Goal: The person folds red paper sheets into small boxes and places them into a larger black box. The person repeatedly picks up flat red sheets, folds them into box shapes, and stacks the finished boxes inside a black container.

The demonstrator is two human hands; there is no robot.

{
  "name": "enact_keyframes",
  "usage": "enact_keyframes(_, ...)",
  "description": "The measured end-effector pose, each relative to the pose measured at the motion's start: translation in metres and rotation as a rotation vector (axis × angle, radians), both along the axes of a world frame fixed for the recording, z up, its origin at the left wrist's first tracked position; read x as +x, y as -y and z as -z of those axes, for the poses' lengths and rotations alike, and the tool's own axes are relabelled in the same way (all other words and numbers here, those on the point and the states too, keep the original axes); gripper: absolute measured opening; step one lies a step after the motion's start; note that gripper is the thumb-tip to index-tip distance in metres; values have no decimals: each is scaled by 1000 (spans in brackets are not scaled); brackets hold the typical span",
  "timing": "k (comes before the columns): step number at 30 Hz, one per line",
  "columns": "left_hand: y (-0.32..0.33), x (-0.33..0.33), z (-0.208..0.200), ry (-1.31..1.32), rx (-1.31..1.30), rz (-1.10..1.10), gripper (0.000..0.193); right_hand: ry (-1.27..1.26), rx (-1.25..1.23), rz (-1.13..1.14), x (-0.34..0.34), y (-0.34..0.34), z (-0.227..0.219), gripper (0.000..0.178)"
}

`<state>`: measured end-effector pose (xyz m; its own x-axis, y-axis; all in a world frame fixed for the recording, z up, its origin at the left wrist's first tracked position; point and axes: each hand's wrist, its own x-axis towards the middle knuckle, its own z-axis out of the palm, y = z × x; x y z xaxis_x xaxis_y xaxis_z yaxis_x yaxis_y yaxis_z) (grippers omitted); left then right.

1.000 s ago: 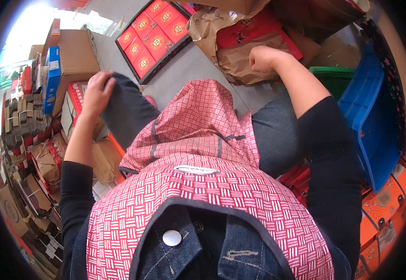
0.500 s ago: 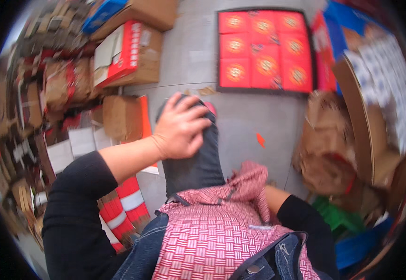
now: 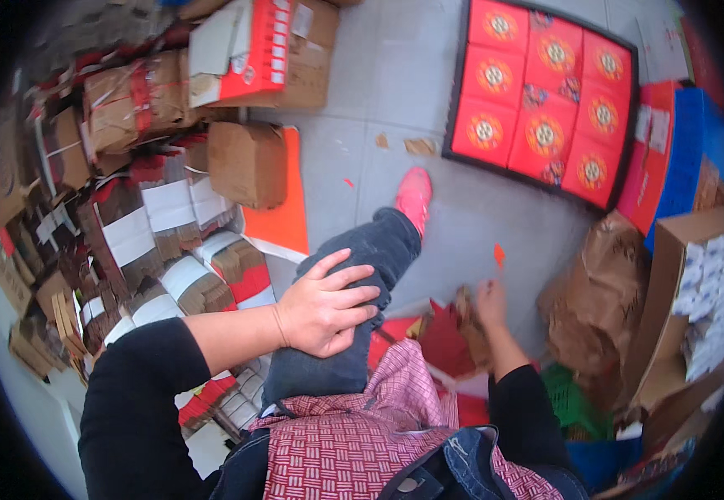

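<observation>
My left hand [image 3: 326,307] lies over the knee of my jeans [image 3: 337,346], its fingers spread and holding nothing. To the right, my right hand [image 3: 489,302] reaches down toward the floor, slightly blurred, and what its fingers hold, if anything, does not show. A small orange scrap [image 3: 499,255] is just beyond its fingertips. Beside that wrist are red and brown card pieces [image 3: 452,337], partly covered by my pink patterned apron [image 3: 337,454]. A pink shoe [image 3: 414,198] shows past the knee.
A black-edged tray [image 3: 454,125] of red square boxes stands at the far right. Brown paper [image 3: 599,296] and an open carton [image 3: 658,312] of white packs lie on the right. Banded card stacks [image 3: 174,208] and a brown box [image 3: 248,164] crowd the left side.
My right hand has come out from behind the apron and stretched forward beside the orange scrap. The view has shifted, bringing the card pieces into sight. My left hand stays on the knee.
</observation>
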<state>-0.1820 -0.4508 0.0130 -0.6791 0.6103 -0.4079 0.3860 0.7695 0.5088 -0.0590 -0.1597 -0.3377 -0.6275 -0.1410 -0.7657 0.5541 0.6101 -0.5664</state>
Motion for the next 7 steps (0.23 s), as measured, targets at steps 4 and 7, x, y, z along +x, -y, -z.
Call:
enact_keyframes(4, 4, 12, -6, 97, 70, -78, 33, -100, -123, 407, -108, -23, -128, 28)
enact_keyframes(7, 7, 23, -6, 133, 112, -115, 29, -566, -622, 482, -204, -3, -325, 60)
